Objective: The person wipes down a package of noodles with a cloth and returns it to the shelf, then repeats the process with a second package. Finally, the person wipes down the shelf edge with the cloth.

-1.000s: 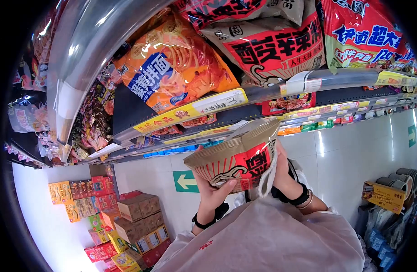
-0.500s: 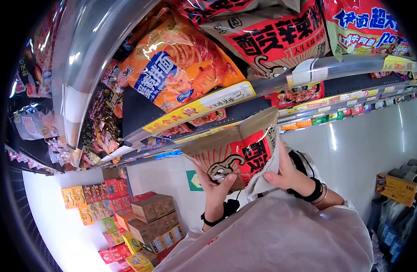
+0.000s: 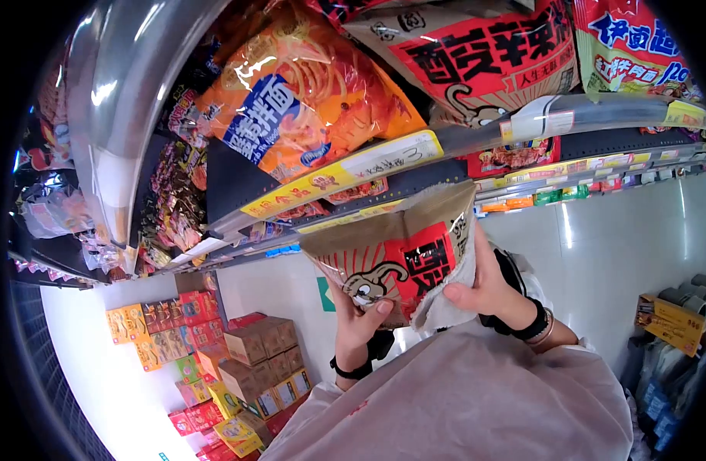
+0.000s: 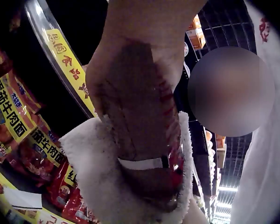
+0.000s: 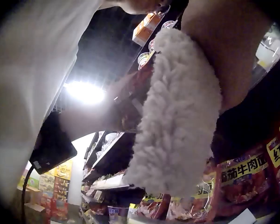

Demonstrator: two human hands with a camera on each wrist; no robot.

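Note:
In front of the body, a tan and red instant-noodle packet (image 3: 361,257) with a cartoon face is tilted up toward the head camera. My left hand (image 3: 356,329) grips its lower left side, thumb on the front and fingers behind. A white fluffy cloth (image 3: 439,307) wraps the packet's right edge, pinched there by my right hand (image 3: 487,286) with the thumb on top. From the left wrist, the packet's shaded back (image 4: 140,107) shows against the cloth (image 4: 86,154). In the right wrist view, the cloth (image 5: 177,116) covers most of the packet.
Just above, a shelf edge (image 3: 345,177) carries price labels. On that shelf stand an orange noodle bag (image 3: 314,92), a tan and red bag (image 3: 476,61) and a red bag (image 3: 633,46). Stacked cartons (image 3: 261,346) stand on the floor at left; a yellow box (image 3: 670,323) is at right.
The packet's front has turned more toward the head camera. The cloth, earlier hanging narrowly at the right edge, now spreads over the lower right side under my right thumb.

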